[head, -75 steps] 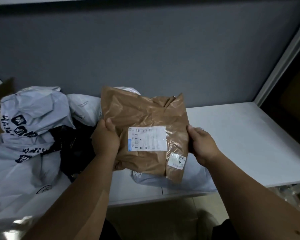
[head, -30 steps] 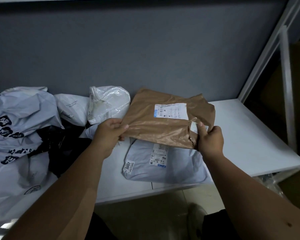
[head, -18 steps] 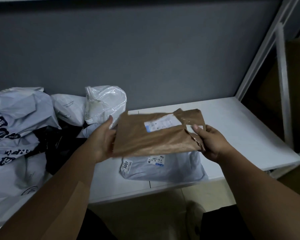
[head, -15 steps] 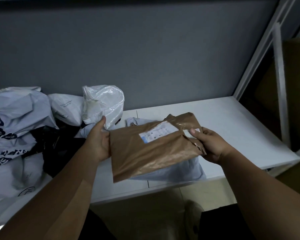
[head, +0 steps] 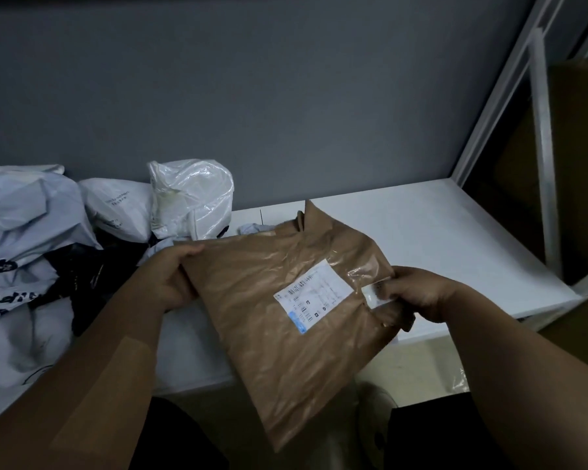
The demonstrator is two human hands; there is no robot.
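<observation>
One brown parcel (head: 286, 317), two hands on it. Left hand (head: 170, 276) grips the parcel's upper left edge with its fingers curled over it. Right hand (head: 418, 293) grips the right edge, fingers curled round it at the small sticker (head: 375, 293). The parcel is held tilted over the front of the white table (head: 438, 232). Its lower corner hangs past the table's front edge toward the person. Cannot tell if it touches the tabletop.

Two stickers on the parcel: one shipping label (head: 314, 295) and the small sticker just right of it.

Pile at left: one large white bag with black print (head: 24, 225), one small white bag (head: 119, 208), one glossy white bag (head: 194, 195) and one black bag (head: 92, 273), all touching. More white plastic lies lower left; cannot tell if it is a separate bag. One pale bag corner (head: 255, 228) peeks out behind the parcel's top edge.

Edges: grey wall (head: 252, 96) closes the back, and a white metal frame (head: 540, 147) stands at the right end. The right half of the tabletop is bare, well apart from the pile.

Writing: the shipping label shows barcodes, small print and a blue patch at its lower corner, too small to read. The large bag's black characters are cut by the picture's edge. The small white bag has one line of tiny text, unreadable. The small sticker is blurred.
</observation>
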